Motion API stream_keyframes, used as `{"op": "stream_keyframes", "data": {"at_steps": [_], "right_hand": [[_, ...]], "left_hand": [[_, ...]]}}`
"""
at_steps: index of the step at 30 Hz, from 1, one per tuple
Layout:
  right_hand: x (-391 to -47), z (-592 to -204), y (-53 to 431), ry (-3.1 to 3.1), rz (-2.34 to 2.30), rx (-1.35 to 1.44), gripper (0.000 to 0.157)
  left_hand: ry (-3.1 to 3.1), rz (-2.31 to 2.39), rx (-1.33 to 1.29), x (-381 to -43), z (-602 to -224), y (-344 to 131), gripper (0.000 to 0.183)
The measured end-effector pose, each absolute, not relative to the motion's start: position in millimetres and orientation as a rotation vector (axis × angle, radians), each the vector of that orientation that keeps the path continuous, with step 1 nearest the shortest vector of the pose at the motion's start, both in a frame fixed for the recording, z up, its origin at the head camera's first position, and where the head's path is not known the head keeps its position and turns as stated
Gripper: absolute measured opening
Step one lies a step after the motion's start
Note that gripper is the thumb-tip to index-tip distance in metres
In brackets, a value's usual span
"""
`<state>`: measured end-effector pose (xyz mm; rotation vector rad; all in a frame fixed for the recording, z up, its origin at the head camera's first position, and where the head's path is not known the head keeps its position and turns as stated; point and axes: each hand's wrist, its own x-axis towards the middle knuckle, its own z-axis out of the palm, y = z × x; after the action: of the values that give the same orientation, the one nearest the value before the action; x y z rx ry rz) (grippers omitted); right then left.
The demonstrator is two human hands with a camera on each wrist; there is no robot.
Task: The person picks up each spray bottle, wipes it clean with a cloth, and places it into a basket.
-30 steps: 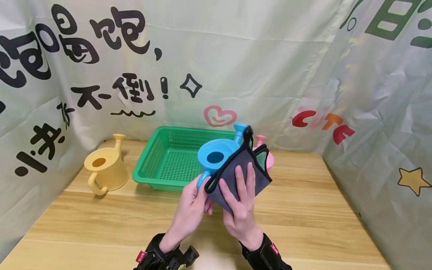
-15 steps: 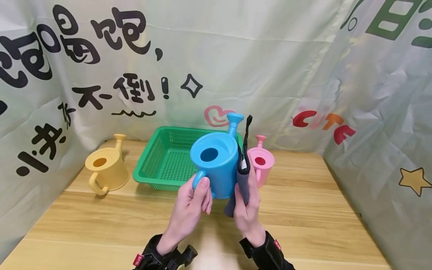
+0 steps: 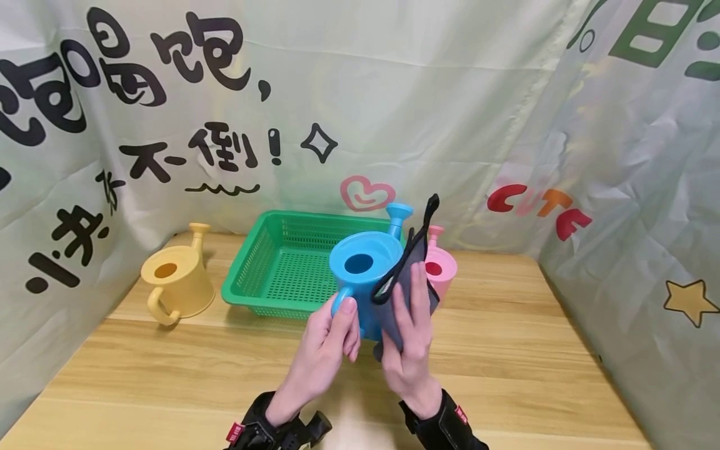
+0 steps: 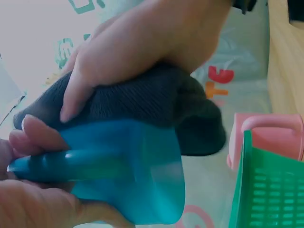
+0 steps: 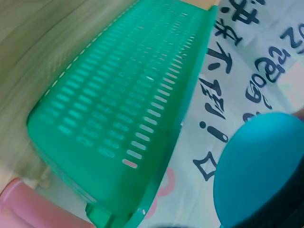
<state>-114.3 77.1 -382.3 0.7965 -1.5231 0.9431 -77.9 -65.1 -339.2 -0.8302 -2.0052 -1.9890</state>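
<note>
My left hand [image 3: 323, 350] grips the handle [image 3: 341, 300] of a blue toy watering can [image 3: 365, 250], held up above the table with its opening and spout upward. My right hand [image 3: 413, 344] holds a folded grey cleaning cloth [image 3: 402, 294] with black edging against the can's right side. Its fingers lie extended along the cloth. In the left wrist view the right thumb presses the cloth [image 4: 137, 99] against the can [image 4: 156, 185], while left fingers [image 4: 40, 135] wrap the handle. The right wrist view catches only part of the can [image 5: 256, 161]; the right hand is out of sight there.
A green perforated basket [image 3: 242, 287] stands behind the hands, near the back curtain. To its left is a yellow watering can [image 3: 182, 284]. At the basket's right stands a pink watering can [image 3: 445, 269], partly behind the cloth. Printed curtains close off the back and sides.
The cloth first lay broad across the can's right front, turned edge-on at its right side as the can rose, and now angles partly over it again. The can has come back down.
</note>
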Motion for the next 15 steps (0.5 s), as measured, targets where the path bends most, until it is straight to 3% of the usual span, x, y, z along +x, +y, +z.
{"op": "stream_keyframes", "data": {"at_steps": [6, 15], "right_hand": [[-115, -391, 66, -1.478, 0.683, 0.798, 0.041], [-123, -399, 66, -1.42, 0.649, 0.823, 0.038]], "left_hand": [[-1.95, -2.047, -0.704, -76, -338, -66, 0.035], [-1.933, -2.106, -0.627, -74, -335, -68, 0.039]]}}
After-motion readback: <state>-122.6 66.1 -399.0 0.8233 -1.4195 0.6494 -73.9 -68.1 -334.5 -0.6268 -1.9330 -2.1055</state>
